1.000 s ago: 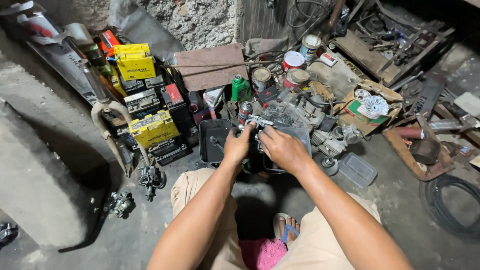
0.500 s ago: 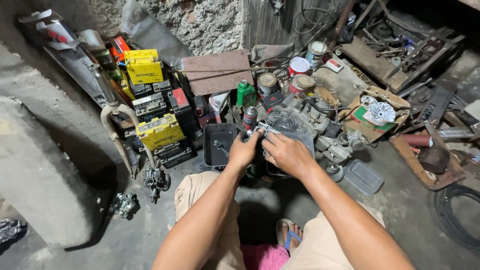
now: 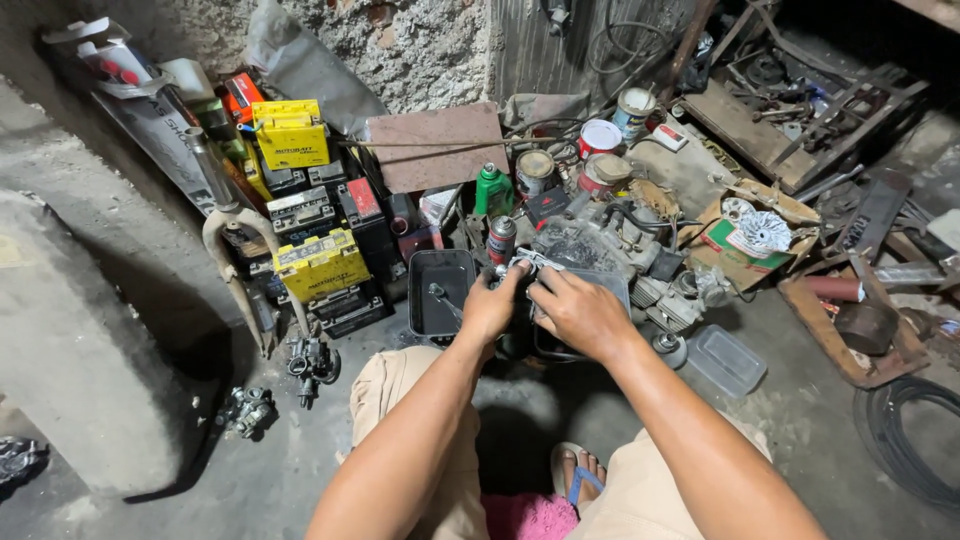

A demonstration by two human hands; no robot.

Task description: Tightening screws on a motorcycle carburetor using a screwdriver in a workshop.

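Observation:
My left hand (image 3: 490,308) and my right hand (image 3: 578,312) meet over a small silver metal engine part (image 3: 527,266) and grip it from both sides, just above a dark container (image 3: 560,345) on the floor. A black rectangular tray (image 3: 440,292) holding dark liquid and a small tool sits right beside my left hand. A grey engine block (image 3: 610,240) lies just beyond my right hand. Behind the tray stands a red spray can (image 3: 500,238).
Stacked black and yellow batteries (image 3: 315,255) stand at left by a fork tube (image 3: 235,240). Carburettor parts (image 3: 312,362) lie on the concrete. A green bottle (image 3: 492,190), paint tins (image 3: 598,138), a clear plastic lid (image 3: 725,360), a cardboard box (image 3: 745,240), scrap metal and a coiled hose (image 3: 910,440) crowd the right.
Both hands stay closed on the metal part with only slight shifts of the fingers. The view has tilted a little downward.

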